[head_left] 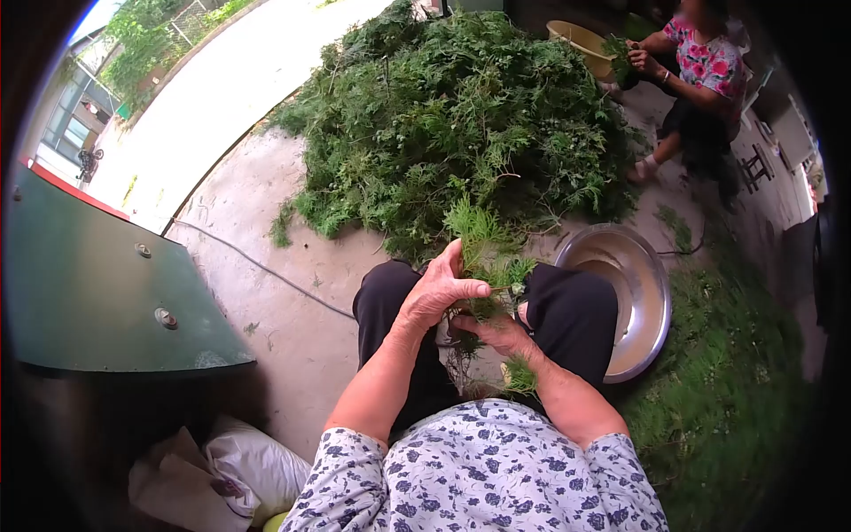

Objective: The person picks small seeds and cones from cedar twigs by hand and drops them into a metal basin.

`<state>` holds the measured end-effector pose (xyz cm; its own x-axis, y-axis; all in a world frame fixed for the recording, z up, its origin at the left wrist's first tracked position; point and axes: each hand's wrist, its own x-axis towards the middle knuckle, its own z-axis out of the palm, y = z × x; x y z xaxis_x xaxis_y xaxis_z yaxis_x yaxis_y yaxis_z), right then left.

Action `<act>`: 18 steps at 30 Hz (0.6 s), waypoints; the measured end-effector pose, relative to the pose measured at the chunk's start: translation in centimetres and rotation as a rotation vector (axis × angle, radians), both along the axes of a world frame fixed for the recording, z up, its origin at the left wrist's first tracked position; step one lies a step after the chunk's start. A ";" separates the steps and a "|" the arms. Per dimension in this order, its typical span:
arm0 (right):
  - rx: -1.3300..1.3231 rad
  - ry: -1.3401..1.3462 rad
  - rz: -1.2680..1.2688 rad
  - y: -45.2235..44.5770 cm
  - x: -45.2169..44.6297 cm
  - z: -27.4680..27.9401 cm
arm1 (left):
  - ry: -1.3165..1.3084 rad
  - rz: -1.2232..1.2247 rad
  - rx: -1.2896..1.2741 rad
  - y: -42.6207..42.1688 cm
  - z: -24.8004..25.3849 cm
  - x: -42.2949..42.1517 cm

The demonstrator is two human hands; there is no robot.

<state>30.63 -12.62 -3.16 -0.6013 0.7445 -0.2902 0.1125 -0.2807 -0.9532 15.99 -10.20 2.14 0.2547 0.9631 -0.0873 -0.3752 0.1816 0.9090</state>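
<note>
A leafy green cypress sprig (477, 229) stands up between my hands, above my lap. My left hand (436, 291) is closed around its stems, with the thumb pointing right across it. Just below and to the right, my right hand (498, 333) is closed on the lower part of the sprig; some of its fingers are hidden by foliage. Thin brown stems hang beneath both hands. A small loose green piece (519, 376) lies against my right wrist. To the right of my knee sits a wide metal basin (654, 306).
A large heap of cypress branches (461, 115) lies ahead, with more greenery (727, 381) at right. A co-worker (705, 71) sits at upper right by a yellow basin (576, 37), holding foliage. A green panel (115, 284), a cable (266, 269) and a white sack (257, 465) are left.
</note>
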 end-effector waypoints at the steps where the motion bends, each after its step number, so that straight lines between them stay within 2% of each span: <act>1: -0.102 0.057 -0.031 0.0 -0.1 0.4 | 0.004 0.011 0.000 -0.1 0.1 -0.1; 3: -0.140 0.078 -0.029 -0.1 0.0 -0.3 | 0.067 0.018 0.007 -0.3 0.1 0.0; 5: -0.043 0.172 -0.093 0.0 0.1 -0.3 | 0.092 0.093 0.013 -0.8 0.1 0.1; 7: -0.065 0.135 -0.154 0.9 0.9 -0.9 | -0.019 0.180 -0.129 -1.1 -0.5 -0.3; 9: 0.198 -0.166 -0.340 2.2 2.3 -1.5 | 0.007 0.249 -0.114 -1.2 -1.1 -0.5; 11: 0.215 -0.011 -0.590 2.7 2.3 1.9 | 0.108 0.249 -0.143 -1.3 -1.4 -0.7; 12: 0.235 0.080 -0.633 2.9 2.1 2.7 | 0.108 0.249 -0.143 -1.3 -1.4 -0.7; 13: 0.236 0.079 -0.635 3.0 1.8 3.4 | 0.102 0.238 -0.157 -1.3 -1.4 -0.7; 15: 0.547 -0.039 -0.550 3.2 1.1 4.7 | 0.096 0.219 -0.169 -1.1 -1.5 -0.6; 18: 0.578 -0.053 -0.483 3.6 0.4 3.3 | 0.116 0.214 -0.167 -1.2 -1.6 -0.6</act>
